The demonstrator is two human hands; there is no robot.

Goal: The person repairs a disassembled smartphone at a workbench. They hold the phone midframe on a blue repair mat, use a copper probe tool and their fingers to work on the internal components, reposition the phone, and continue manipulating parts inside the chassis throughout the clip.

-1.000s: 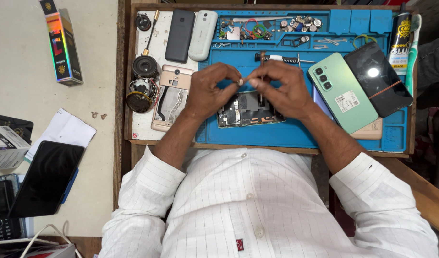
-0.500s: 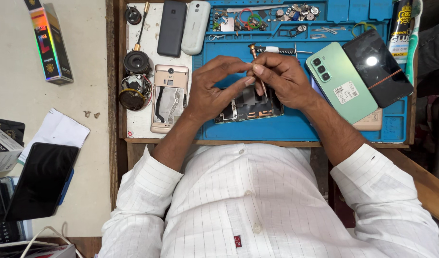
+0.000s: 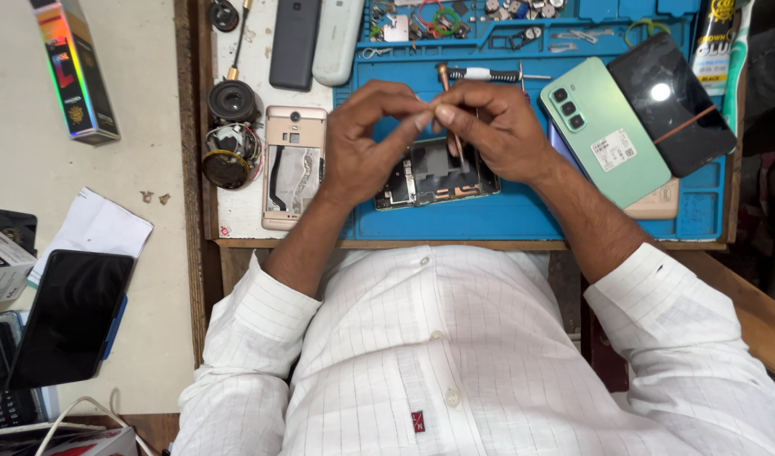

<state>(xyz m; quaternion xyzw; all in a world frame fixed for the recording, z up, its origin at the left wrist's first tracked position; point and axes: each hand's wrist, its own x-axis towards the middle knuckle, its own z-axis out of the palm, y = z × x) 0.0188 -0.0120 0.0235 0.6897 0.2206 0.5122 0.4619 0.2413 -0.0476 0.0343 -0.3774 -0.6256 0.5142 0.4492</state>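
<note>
Surface: wooden workbench [image 3: 455, 243] carrying a blue silicone repair mat [image 3: 522, 221], with a beige counter to the side.
Left hand [image 3: 366, 143]: raised above the mat, fingertips pinched narrow and meeting the right hand's; what they hold is too small to tell.
Right hand [image 3: 497, 127]: closed on a thin screwdriver [image 3: 452, 118], copper-coloured cap up, shaft angled down.
Opened phone [image 3: 434, 173]: lies flat on the mat directly under both hands; back removed, dark frame, metal shields and boards exposed.
Gold back cover [image 3: 293, 165]: just left of the mat, inner side up.
Green phone [image 3: 604, 131]: right of the hands, camera side up, beside a black phone [image 3: 670, 101].
</note>
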